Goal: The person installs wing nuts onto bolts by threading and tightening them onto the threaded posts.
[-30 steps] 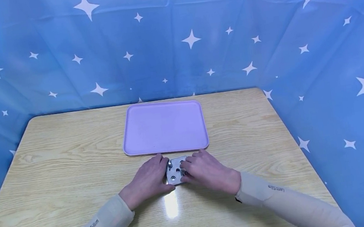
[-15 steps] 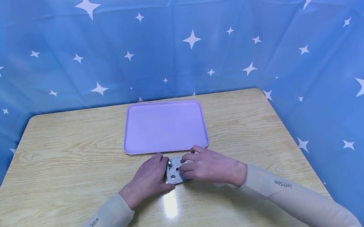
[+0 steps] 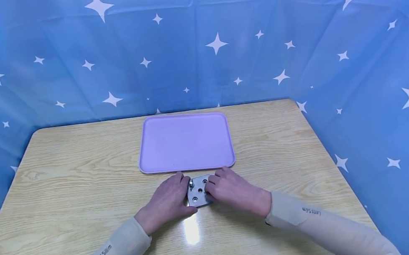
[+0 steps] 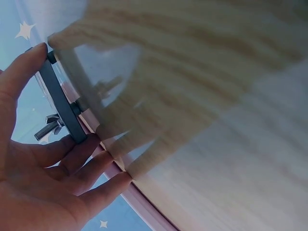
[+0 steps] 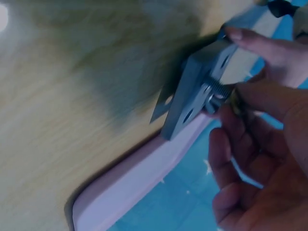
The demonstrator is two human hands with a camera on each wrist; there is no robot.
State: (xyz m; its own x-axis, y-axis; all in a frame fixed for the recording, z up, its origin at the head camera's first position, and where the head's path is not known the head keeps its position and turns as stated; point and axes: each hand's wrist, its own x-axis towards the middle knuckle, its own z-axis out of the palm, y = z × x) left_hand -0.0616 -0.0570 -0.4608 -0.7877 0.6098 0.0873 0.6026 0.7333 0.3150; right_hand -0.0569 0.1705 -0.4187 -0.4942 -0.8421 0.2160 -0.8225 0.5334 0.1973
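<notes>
At lower centre, left hand (image 3: 166,200) gripping the plate (image 3: 198,191), the right hand (image 3: 234,192) pinches a metal part (image 5: 236,102) again, seemingly regripped.

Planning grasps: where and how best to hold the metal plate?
Take the metal plate by its near and far edges, probably from the left, as the left hand does. Its flat sides suit pinching; a bolt rises from its top, and the right hand occupies its right.

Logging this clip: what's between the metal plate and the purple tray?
Just a narrow strip of bare wooden tabletop separates the metal plate from the purple tray; the head view shows it.
</notes>
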